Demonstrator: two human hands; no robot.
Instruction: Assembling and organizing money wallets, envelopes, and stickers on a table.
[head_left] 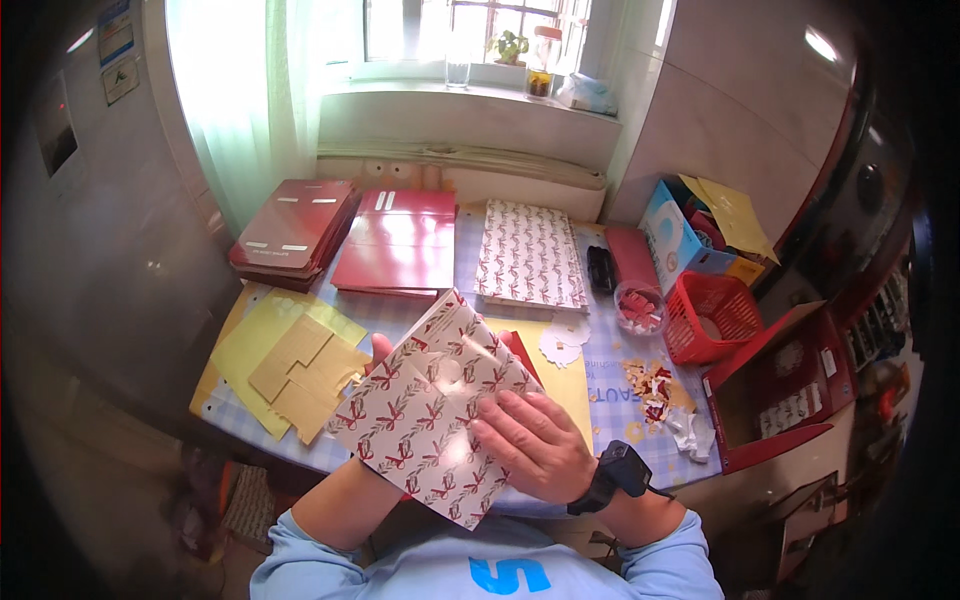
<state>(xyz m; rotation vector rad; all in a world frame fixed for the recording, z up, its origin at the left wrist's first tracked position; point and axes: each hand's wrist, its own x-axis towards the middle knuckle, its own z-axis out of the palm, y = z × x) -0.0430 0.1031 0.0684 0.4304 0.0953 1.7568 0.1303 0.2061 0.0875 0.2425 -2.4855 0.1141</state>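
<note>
A white sheet-like panel [430, 420] with a printed red-bow and green-sprig pattern is held tilted in front of my chest. My left hand [381, 350] supports it from underneath; only its thumb and some fingertips show past the edges. On the panel's right part my right hand [530, 445] lies flat, fingers stretched out, with a black watch on the wrist. Red card [527, 362] peeks out behind the panel's right edge. Beyond it lie a stack of similar patterned panels [530, 250] and a pile of red folded card pieces [395, 240].
A taller stack of dark red boards [295, 230] stands at the back left. Yellow and tan card pieces [295, 365] lie at the left. To the right are a red basket [712, 315], a blue box [680, 230], paper scraps [655, 390] and an open red box [780, 390].
</note>
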